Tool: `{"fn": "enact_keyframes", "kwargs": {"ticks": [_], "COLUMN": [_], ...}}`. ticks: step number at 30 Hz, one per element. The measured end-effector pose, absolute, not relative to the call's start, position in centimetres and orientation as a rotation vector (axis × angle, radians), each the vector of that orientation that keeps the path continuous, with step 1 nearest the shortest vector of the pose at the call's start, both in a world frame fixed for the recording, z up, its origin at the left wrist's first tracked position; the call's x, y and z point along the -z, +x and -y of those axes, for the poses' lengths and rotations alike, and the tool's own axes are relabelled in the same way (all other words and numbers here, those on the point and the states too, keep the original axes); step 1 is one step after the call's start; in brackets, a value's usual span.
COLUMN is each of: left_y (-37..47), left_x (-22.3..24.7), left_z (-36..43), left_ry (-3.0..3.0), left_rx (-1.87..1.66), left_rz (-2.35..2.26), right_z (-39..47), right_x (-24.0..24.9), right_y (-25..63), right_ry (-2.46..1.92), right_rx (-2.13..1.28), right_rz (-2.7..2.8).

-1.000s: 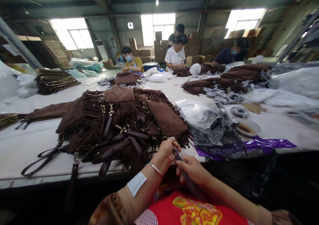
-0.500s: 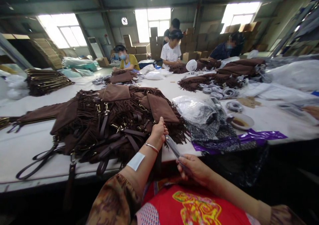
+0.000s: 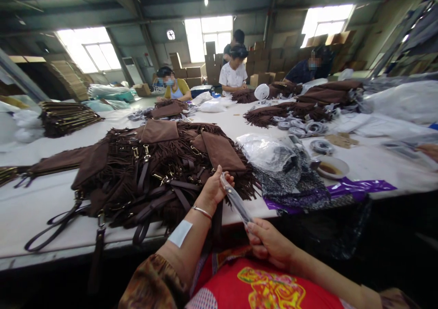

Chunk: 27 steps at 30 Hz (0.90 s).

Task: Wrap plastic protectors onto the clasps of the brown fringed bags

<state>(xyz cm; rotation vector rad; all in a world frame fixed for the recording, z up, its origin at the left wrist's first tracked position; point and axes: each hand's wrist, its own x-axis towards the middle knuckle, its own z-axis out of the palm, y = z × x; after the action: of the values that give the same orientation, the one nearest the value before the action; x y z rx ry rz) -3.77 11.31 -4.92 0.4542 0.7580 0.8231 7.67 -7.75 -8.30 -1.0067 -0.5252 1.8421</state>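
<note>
Between my hands runs a dark strap in a clear plastic sleeve (image 3: 237, 201), slanting down to the right, with a metal stud near its upper end. The fingers of my left hand (image 3: 215, 189) are curled at that upper end. My right hand (image 3: 268, 240) is closed around the lower end, which its fingers partly hide. Just beyond my left hand lies a heap of brown fringed pouches (image 3: 160, 133) with wrist straps and gold clasps. One flat brown pouch (image 3: 222, 151) rests on the heap's right side, close to my left fingertips.
Right of the heap are a clear plastic bag (image 3: 267, 149), a purple plastic sheet (image 3: 362, 186) and a bowl (image 3: 342, 166) of brownish contents. Coiled straps (image 3: 321, 146) lie behind them. Several people work across the white table (image 3: 219, 117); another person's hand (image 3: 429, 151) shows at far right.
My left hand has shifted slightly down and its fingers have loosened a little, showing more of the sleeve's top. My right hand has moved slightly down and right.
</note>
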Motion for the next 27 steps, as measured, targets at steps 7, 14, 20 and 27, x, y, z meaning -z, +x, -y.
{"fn": "enact_keyframes", "kwargs": {"ticks": [7, 14, 20, 27], "left_y": [-4.4, -4.6, -5.6, -6.8], "left_x": [7.0, 7.5, 7.5, 8.1], "left_z": [-2.2, -2.0, -2.6, -2.7], "left_ry": [0.491, 0.494, 0.670, 0.998], "left_rx": [-0.829, -0.903, -0.772, -0.739], "left_rz": [-0.758, -0.938, -1.018, -1.084], "right_z": [7.7, 7.6, 3.6, -3.5], "right_x": [9.1, 9.5, 7.0, 7.3], "right_y": [6.3, 5.8, 7.8, 5.4], "right_ry": [-0.935, -1.128, -1.515, -1.607], "right_rx": [-1.862, -1.902, -1.359, -1.102], "right_rz": [0.542, 1.070, 1.183, 1.227]}}
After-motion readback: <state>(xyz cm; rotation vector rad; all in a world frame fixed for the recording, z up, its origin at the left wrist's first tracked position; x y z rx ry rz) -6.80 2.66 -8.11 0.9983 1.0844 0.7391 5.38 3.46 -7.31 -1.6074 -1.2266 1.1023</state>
